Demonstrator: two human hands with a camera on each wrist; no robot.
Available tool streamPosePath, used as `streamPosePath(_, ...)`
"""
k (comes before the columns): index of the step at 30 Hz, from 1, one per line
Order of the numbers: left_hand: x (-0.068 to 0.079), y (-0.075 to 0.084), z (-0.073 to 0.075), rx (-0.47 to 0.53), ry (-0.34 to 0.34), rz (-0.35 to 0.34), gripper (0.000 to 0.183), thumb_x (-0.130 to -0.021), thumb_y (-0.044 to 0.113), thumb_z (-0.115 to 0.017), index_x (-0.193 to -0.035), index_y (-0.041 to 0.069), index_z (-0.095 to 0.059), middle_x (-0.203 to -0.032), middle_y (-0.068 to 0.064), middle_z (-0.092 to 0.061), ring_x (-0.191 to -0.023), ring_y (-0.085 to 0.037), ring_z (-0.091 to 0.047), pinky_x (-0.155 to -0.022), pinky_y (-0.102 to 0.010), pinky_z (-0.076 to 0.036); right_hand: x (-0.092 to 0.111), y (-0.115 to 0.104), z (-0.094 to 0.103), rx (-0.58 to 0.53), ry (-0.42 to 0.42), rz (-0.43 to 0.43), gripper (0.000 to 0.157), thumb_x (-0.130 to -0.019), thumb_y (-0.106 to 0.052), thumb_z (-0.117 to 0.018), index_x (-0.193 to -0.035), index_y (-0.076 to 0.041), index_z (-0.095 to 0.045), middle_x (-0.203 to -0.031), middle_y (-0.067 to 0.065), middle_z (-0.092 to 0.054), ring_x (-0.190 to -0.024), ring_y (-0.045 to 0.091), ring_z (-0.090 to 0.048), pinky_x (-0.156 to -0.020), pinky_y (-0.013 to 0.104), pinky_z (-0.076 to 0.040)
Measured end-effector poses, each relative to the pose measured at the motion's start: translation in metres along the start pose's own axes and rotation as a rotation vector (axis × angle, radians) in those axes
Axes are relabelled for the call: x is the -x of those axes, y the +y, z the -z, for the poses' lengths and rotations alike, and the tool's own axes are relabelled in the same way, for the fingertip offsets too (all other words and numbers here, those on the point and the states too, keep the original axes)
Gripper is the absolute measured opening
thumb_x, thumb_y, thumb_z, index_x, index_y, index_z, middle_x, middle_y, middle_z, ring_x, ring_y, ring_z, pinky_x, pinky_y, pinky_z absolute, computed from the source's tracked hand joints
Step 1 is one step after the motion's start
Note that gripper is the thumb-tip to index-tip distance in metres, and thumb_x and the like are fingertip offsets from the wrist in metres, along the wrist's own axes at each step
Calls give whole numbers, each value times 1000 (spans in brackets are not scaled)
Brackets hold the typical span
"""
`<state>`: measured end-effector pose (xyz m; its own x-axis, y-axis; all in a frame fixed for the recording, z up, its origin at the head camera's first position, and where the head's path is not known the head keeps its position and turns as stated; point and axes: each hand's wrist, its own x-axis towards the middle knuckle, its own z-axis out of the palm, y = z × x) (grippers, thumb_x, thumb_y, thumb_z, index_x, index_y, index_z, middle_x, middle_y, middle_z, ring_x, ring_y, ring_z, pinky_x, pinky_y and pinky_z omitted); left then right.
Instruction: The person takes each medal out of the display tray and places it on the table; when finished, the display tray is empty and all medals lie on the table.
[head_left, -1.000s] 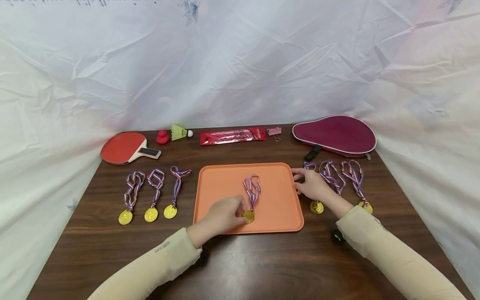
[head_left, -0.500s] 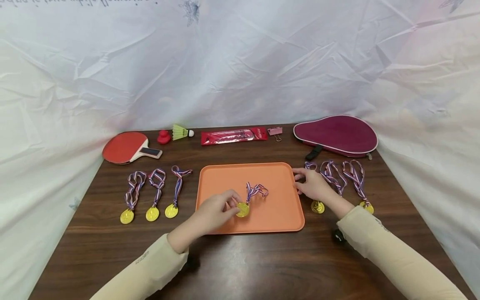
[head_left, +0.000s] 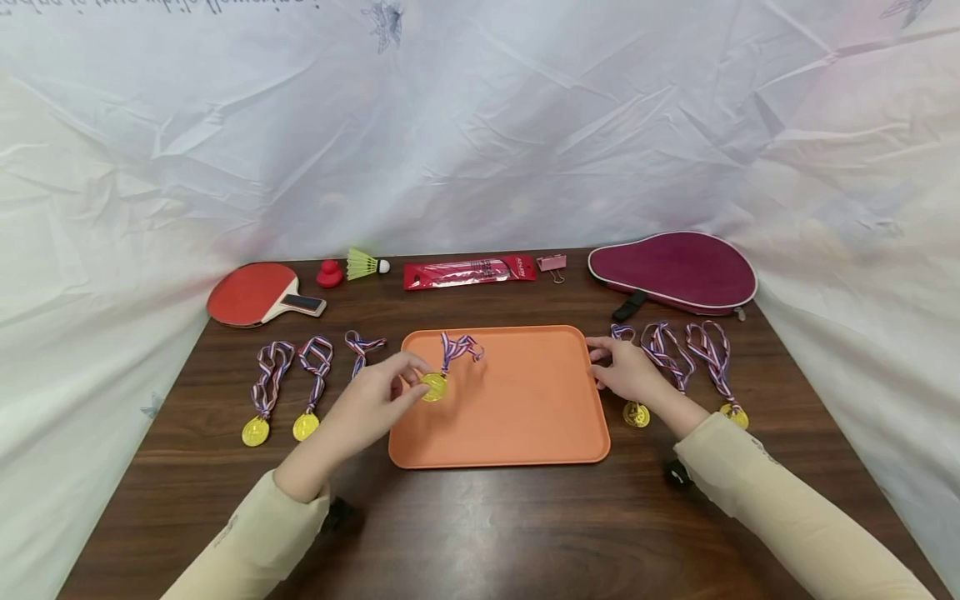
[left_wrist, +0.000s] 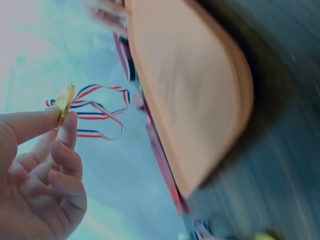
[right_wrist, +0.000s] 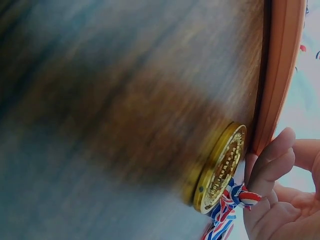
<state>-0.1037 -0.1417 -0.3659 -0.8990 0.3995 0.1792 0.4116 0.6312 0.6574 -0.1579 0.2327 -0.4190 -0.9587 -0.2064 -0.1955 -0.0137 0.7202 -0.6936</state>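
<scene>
My left hand (head_left: 372, 400) pinches a gold medal (head_left: 433, 387) between thumb and finger. The medal's striped ribbon (head_left: 456, 350) hangs loose over the left part of the orange tray (head_left: 510, 417). In the left wrist view the gold disc (left_wrist: 64, 103) stands edge-on between the fingertips. My right hand (head_left: 628, 371) rests its fingers against the tray's right rim. Under that hand's wrist lies another gold medal (head_left: 636, 414), also large in the right wrist view (right_wrist: 222, 170), its ribbon partly covered.
Left of the tray lie several ribboned medals (head_left: 256, 431); my left hand hides one disc. More medals (head_left: 733, 414) lie right. Along the back are a table tennis bat (head_left: 251, 294), red duck (head_left: 329, 273), shuttlecock (head_left: 362, 264), red packet (head_left: 468, 272), binder clip (head_left: 551, 262) and bat case (head_left: 675, 271).
My left hand has lifted the medal from the tray's middle and carried it leftward and away from me, its ribbon trailing. My right hand stays at the tray's right rim.
</scene>
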Motion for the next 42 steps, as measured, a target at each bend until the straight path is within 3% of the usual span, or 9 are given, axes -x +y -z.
streamPosePath(6, 7, -16, 24, -20, 54, -13, 19, -84, 19, -64, -101, 22, -57, -75, 10, -56, -58, -9, -47, -50, -25, -40, 0, 0, 0, -13, 0, 1, 49, -86, -7, -57, -132, -3, -41, -102, 14, -58, -60, 17, -60, -51, 31, -45)
streamPosePath(18, 35, -68, 81, -150, 213, 68, 17, -83, 23, -64, -100, 22, -60, -74, 7, -56, -60, -9, -49, -53, -21, -37, 0, 0, 1, -12, 0, 1, 49, -85, -7, -58, -131, -3, -42, -102, 14, -58, -61, 17, -60, -51, 31, -45)
streamPosePath(26, 57, -105, 112, -243, 223, 163, 18, -84, 26, -64, -100, 20, -59, -76, 4, -58, -58, -9, -51, -52, -20, -37, 0, 0, 0, -5, -6, -4, 48, -86, -8, -57, -132, -4, -41, -102, 13, -58, -60, 15, -60, -51, 31, -45)
streamPosePath(38, 74, -134, 142, -158, 255, 162, 18, -83, 11, -64, -100, 7, -60, -75, -5, -60, -57, -8, -51, -51, -18, -37, 0, 0, 1, -16, -7, -1, 49, -86, -8, -57, -132, -3, -41, -102, 13, -58, -62, 17, -61, -52, 31, -46)
streamPosePath(42, 79, -143, 152, -166, 261, 220, 20, -83, 13, -65, -101, 6, -60, -75, -3, -61, -59, -5, -52, -53, -16, -38, 0, 0, 1, -17, -6, 3, 49, -86, -9, -57, -132, -3, -41, -102, 13, -58, -62, 17, -60, -52, 31, -46)
